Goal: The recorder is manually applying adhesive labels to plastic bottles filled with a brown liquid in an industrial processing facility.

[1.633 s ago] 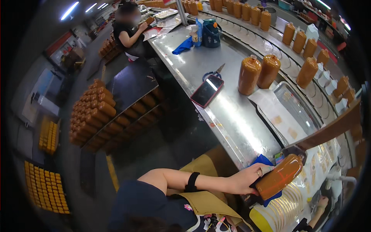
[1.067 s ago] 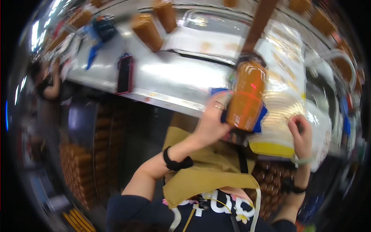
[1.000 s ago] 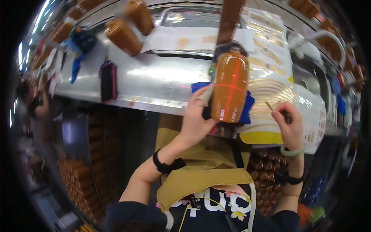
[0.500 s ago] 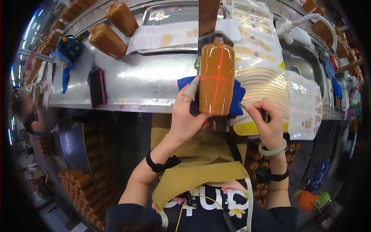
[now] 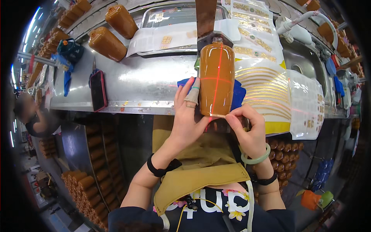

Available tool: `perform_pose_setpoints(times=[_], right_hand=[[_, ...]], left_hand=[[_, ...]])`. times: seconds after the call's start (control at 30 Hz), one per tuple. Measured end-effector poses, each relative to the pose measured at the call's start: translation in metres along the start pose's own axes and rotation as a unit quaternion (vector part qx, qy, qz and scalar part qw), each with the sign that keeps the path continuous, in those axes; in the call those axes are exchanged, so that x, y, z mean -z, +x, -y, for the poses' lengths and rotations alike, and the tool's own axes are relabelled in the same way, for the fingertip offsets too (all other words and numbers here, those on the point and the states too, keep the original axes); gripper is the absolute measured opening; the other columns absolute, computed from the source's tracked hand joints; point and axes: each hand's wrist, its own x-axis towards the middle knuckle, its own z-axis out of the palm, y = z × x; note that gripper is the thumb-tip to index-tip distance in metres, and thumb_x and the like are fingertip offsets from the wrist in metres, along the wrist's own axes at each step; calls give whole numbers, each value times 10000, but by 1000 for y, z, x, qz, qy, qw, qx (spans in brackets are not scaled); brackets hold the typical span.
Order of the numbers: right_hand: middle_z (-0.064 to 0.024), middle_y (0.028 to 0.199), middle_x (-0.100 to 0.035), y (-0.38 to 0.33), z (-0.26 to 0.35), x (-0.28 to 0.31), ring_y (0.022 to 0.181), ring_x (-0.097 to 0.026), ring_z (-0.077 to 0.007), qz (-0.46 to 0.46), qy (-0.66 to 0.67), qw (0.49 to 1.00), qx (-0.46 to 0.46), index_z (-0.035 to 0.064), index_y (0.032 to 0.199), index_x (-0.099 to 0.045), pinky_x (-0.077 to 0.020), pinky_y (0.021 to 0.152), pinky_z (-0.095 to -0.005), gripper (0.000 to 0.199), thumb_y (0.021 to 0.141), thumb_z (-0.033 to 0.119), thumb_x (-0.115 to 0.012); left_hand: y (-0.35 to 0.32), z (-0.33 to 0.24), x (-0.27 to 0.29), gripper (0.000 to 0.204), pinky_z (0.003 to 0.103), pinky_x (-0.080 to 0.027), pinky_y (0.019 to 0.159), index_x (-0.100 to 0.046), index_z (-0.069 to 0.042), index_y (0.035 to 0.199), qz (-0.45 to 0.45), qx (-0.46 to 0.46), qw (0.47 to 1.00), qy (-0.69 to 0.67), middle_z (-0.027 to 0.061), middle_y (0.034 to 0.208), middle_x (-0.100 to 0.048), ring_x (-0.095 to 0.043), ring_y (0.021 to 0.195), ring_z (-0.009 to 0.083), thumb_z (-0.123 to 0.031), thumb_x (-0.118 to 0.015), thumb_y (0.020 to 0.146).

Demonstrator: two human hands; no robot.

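A glossy brown bottle [image 5: 217, 77] lies in front of me with its neck pointing away, crossed by red laser lines. Beneath it is a blue cloth [image 5: 238, 94]. My left hand [image 5: 187, 116] is beside the bottle's left side, fingers stretched out and one wearing a cloth finger cover. Its thumb reaches the bottle's near end. A narrow gold strip [image 5: 218, 116] runs along that end, its right end pinched between the thumb and forefinger of my right hand [image 5: 249, 129]. To the right, a sheet of curved gold strips [image 5: 264, 94] lies on the bench.
Two more brown bottles [image 5: 108, 43] stand at the back left, near a metal tray [image 5: 148, 17]. A phone [image 5: 98, 91] rests on the bench at left. Patterned sheets [image 5: 305, 104] and a sink [image 5: 309, 58] are at right. A person [image 5: 36, 116] is at far left.
My right hand has moved left from the sheet of curved strips to the bottle's near end, where the gold strip now shows. The fingers of my left hand have straightened beside the bottle.
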Motion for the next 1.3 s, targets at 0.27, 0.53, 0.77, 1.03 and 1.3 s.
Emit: perform_pose_setpoints(times=[0.27,0.53,0.77,1.03,1.3], right_hand=[[-29,761,-616,-1,-2,-7,645,-575,-89,-24,-4,1000,-13,11,869,-694,-432,597,-245,104,914,68,-769],[-34,785,-648,-3,0,-11,663,-661,-94,-36,-8,999,-11,5,877,-672,-478,603,-237,97,921,33,-754],[-36,788,-649,-3,-6,-12,668,-641,-89,-44,12,998,-40,3,877,-671,-475,614,-245,99,910,32,-759],[-33,787,-641,-4,-8,-12,663,-604,-88,-53,20,997,-44,5,869,-677,-455,606,-248,112,899,53,-774],[-32,778,-633,-3,-11,-13,665,-600,-95,-55,24,997,-47,9,868,-677,-456,616,-251,111,895,50,-777]], left_hand=[[-6,-13,12,965,482,-215,1266,-254,55,1610,75,79,983,-146,238,1668,-296,-280,1563,348,-133,-821,853],[-8,-15,2,809,414,-207,1278,-203,48,1631,32,111,942,-316,191,1694,-251,-247,1572,279,-97,-679,993],[-10,-15,0,806,413,-203,1278,-208,52,1629,24,125,935,-332,193,1689,-264,-251,1571,279,-96,-679,992],[-8,-16,-1,813,414,-207,1276,-210,58,1625,20,134,928,-346,199,1684,-270,-264,1566,284,-95,-689,986],[-8,-15,-1,813,419,-214,1274,-204,46,1631,23,132,931,-338,193,1687,-268,-263,1566,284,-89,-682,988]])
